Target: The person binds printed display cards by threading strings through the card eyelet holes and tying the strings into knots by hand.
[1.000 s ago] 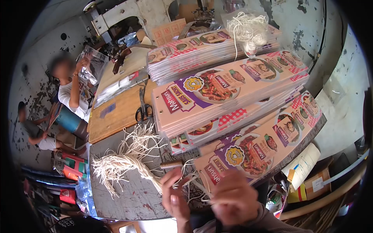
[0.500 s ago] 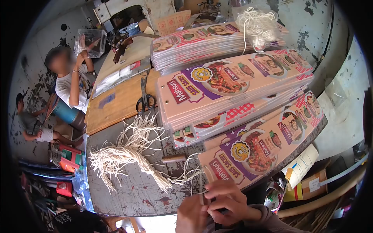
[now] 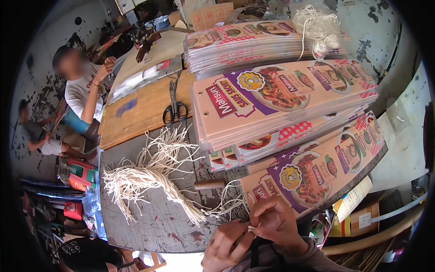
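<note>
At the table's near edge, my left hand (image 3: 226,242) and my right hand (image 3: 275,222) meet, both with fingers pinched on a short piece of white cord (image 3: 250,229). Just beyond them lies a printed "Mahsuri Saus Sachet" card (image 3: 312,174), its near corner partly hidden by my right hand. Loose white cord (image 3: 229,206) runs on the table left of that corner. Whether it joins the piece in my fingers is hidden. A thick bundle of cut white cords (image 3: 154,181) lies to the left, near a wooden handle (image 3: 210,184).
Stacks of similar cards (image 3: 281,95) fill the right side, with a bag of white string (image 3: 317,29) on the back one. Black scissors (image 3: 173,102) rest on a wooden board (image 3: 145,109). Two other people are at the left; a black cap (image 3: 88,256) shows below.
My hands have come closer together at the fingertips, and the knotted-looking white cord now shows between them. The view has shifted slightly. A co-worker has lowered the clear plastic item.
</note>
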Demonstrator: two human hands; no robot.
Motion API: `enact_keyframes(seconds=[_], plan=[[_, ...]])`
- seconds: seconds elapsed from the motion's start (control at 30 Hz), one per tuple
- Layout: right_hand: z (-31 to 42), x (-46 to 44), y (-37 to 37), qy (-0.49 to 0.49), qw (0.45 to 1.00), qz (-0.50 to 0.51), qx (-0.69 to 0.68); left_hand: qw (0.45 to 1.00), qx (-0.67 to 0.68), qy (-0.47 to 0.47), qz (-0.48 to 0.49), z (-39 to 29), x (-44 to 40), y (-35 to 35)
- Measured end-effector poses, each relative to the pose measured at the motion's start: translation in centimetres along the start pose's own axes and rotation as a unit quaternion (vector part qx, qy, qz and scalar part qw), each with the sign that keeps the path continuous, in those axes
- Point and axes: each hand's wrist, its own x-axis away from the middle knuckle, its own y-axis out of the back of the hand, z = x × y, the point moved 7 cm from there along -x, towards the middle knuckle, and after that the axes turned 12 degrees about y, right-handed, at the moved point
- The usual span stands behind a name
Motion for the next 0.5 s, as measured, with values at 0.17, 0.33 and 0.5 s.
enact_keyframes(seconds=[0.17, 0.33, 0.5], plan=[[1.2, -0.7, 0.1, 0.111, 0.962, 0.079, 0.235, 0.999, 0.014, -0.047, 0.011, -0.8, -1.5, 0.0], [0.3, -0.5, -0.6, 0.151, 0.927, 0.086, 0.331, 0.972, 0.131, 0.194, -0.008, 0.8, -2.4, 0.8], [0.6, -0.4, -0.6, 0.171, 0.926, 0.108, 0.32, 0.948, 0.189, 0.252, -0.051, 3.2, 0.2, -1.1]])
